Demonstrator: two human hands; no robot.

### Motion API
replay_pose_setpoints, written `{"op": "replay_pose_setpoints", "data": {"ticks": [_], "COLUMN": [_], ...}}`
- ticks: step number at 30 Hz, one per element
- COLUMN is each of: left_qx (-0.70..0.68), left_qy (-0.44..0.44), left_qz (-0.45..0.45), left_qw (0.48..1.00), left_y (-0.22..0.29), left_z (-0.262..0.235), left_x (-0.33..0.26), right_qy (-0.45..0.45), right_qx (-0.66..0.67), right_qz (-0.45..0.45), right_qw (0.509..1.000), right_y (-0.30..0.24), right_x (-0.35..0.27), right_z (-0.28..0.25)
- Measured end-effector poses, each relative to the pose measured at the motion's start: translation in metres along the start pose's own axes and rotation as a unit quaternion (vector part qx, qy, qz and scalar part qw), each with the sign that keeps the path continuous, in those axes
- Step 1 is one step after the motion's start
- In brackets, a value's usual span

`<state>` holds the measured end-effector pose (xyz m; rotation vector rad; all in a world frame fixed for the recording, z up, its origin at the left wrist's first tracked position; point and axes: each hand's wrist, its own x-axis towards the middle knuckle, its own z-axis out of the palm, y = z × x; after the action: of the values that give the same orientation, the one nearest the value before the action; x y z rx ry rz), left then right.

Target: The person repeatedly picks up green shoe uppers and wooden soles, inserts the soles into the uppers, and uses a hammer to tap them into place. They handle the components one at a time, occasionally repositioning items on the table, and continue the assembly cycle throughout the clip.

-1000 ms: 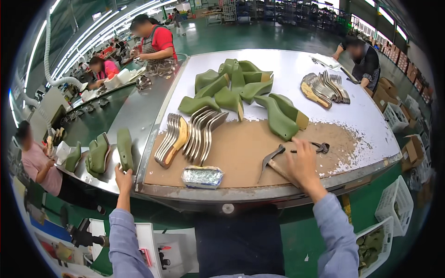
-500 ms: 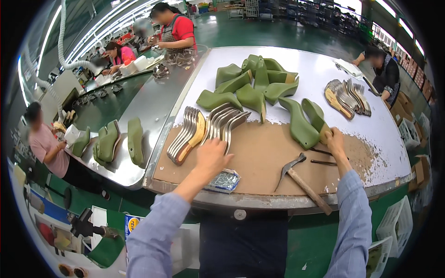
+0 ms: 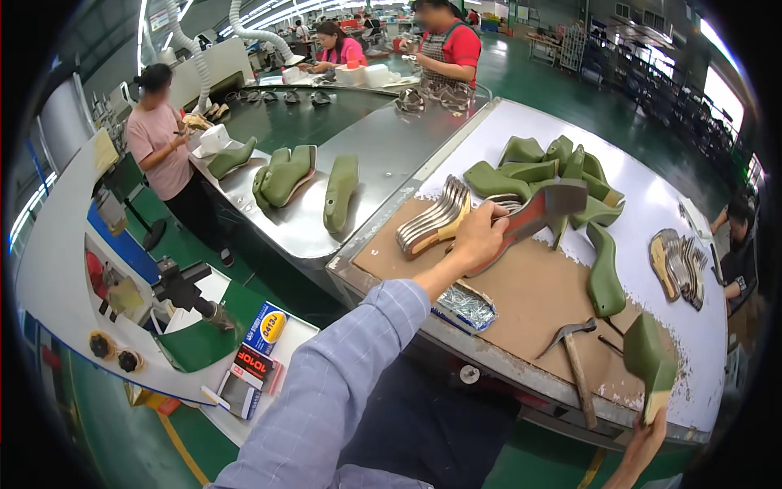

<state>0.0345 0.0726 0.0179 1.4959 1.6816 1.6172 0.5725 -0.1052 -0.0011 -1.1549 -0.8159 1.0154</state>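
My left hand (image 3: 476,240) is closed on a dark, curved high-heel insole (image 3: 533,218) with a reddish face, raised above the brown board. Beside it, a row of similar insoles (image 3: 436,220) stands on edge, partly hidden by my hand. At the lower right, my right hand (image 3: 648,440) grips the pale toe end of a green shoe last (image 3: 650,359), its heel end pointing up and away from me. Another green last (image 3: 604,273) lies a little farther back. A hammer (image 3: 578,363) with a wooden handle rests between my hands, next to a dark thin rod (image 3: 611,342).
A heap of green lasts (image 3: 562,167) lies toward the table's back. More insoles (image 3: 678,265) stand at right. A clear packet of small metal pieces (image 3: 464,306) sits by the front edge. Several lasts (image 3: 340,191) rest on the metal table at left. Co-workers stand or sit around.
My left hand has taken an insole from the row and lifted it. My right hand has drawn a green last toward me. The view has turned left.
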Motion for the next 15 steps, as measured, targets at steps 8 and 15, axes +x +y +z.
{"op": "replay_pose_setpoints", "data": {"ticks": [8,15], "left_qx": [-0.312,-0.109], "left_qy": [-0.046,-0.259], "left_qz": [0.067,0.194], "left_qw": [0.947,0.94], "left_y": [0.093,0.093], "left_z": [-0.001,-0.044], "left_x": [-0.11,-0.239], "right_qy": [-0.064,-0.256], "right_qx": [-0.046,-0.055], "right_qz": [0.055,0.193], "right_qw": [0.995,0.946], "right_y": [-0.071,-0.062], "right_x": [-0.132,-0.17], "right_z": [0.068,0.129]}}
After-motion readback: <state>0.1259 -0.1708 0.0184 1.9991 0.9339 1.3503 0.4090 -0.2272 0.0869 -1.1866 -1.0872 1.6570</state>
